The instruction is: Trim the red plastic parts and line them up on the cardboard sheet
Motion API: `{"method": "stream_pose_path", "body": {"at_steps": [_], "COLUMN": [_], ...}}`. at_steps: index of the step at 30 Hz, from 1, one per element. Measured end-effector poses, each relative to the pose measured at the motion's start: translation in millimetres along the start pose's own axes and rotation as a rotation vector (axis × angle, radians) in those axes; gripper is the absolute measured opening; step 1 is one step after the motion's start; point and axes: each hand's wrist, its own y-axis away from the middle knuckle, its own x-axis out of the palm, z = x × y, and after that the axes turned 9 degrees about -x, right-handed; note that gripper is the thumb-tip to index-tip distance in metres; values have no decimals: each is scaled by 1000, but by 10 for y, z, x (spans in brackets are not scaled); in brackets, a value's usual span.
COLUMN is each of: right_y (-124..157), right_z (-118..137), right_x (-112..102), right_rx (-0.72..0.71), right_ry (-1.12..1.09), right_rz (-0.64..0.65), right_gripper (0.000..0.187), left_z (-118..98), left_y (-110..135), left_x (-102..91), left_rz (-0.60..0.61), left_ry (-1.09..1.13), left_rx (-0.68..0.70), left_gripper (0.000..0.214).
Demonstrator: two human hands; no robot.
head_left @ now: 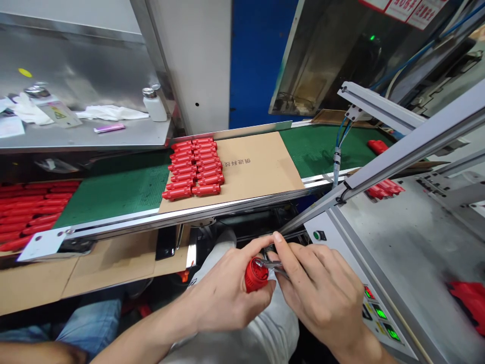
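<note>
Nearest me, my left hand (223,298) clenches a red plastic part (256,275), and just right of it my right hand (322,296) pinches a slim metal tool (275,266) touching that part. Beyond, past a heap of red parts (34,212), a green conveyor belt (121,189) carries two rows of matching parts (193,169) on a cardboard sheet (261,167).

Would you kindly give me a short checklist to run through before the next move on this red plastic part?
Left hand grips the red plastic part: ok.
Right hand holds the small metal hand tool: ok.
Tool tip seated in the part's open end: cannot tell, the fingers and the part hide it.
Finished-looking rows of red parts lie in two columns on the cardboard sheet: ok.
Control panel readouts glow green: cannot tell what they mean.
</note>
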Motion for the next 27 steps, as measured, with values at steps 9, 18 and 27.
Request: {"method": "stream_pose_path", "body": {"at_steps": [9, 18, 27], "right_y": [15, -40, 36], "right_z": [4, -21, -6], "right_x": [-47, -65, 108], "right_rx": [-57, -87, 50], "right_ry": [105, 108, -245], "right_rz": [10, 15, -57], "right_gripper": [58, 50, 55], "left_z": [-23, -68, -36], "left_y": [24, 5, 11], "left_x": [-12, -36, -24], "left_rz": [-1, 28, 23], "left_ry": [-25, -37, 28], "left_rx": [-22, -38, -10], "left_gripper": [71, 62, 63]}}
